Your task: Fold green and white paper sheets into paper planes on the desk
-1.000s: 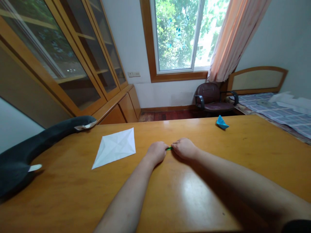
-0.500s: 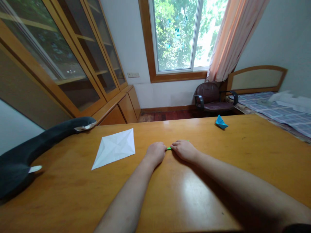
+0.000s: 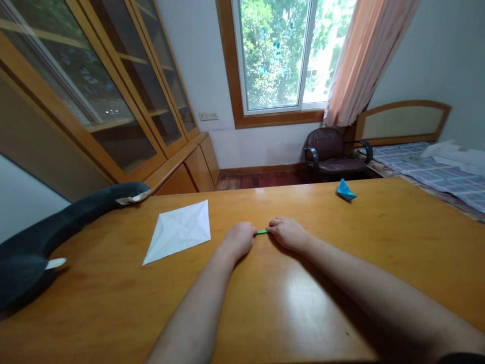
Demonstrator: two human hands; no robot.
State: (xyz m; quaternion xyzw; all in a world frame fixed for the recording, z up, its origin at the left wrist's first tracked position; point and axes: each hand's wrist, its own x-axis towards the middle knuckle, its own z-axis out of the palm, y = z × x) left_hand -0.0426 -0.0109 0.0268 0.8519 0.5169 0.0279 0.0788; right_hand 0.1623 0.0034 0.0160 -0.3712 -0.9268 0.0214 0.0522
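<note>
Both my hands rest on the wooden table [image 3: 322, 303] near its middle. My left hand [image 3: 239, 238] and my right hand [image 3: 288, 232] each pinch an end of a small green folded paper [image 3: 262, 231]. Only a thin green strip shows between the fingers; the rest is hidden under my right hand. A creased white paper sheet [image 3: 178, 231] lies flat to the left of my left hand. A blue folded paper boat [image 3: 345, 190] sits at the far right of the table.
A dark grey plush toy [image 3: 56, 227] lies along the table's left edge. Beyond the table stand a glass-door wooden cabinet [image 3: 113, 91], a window, a dark armchair [image 3: 329, 154] and a bed [image 3: 435, 167] at the right.
My hands have shifted very slightly, and a bit more of the green paper shows between and beyond the fingers. Everything else stays put.
</note>
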